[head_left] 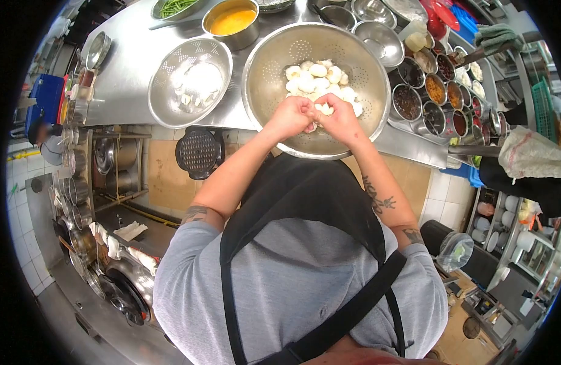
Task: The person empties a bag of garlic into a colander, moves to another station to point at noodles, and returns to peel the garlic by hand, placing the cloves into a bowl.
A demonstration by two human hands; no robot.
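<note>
colander (274,91), big and steel, sits on the counter (128,79) with a heap of pale peeled pieces (320,79) inside. left hand (291,117) and right hand (340,119) meet over its near rim, fingers pinched around one pale piece (322,109) between them.

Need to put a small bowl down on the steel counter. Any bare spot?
Bare steel counter lies left of the smaller colander, toward the cup at the edge. Right of the big colander, where both hands work, spice tins crowd it.
</note>
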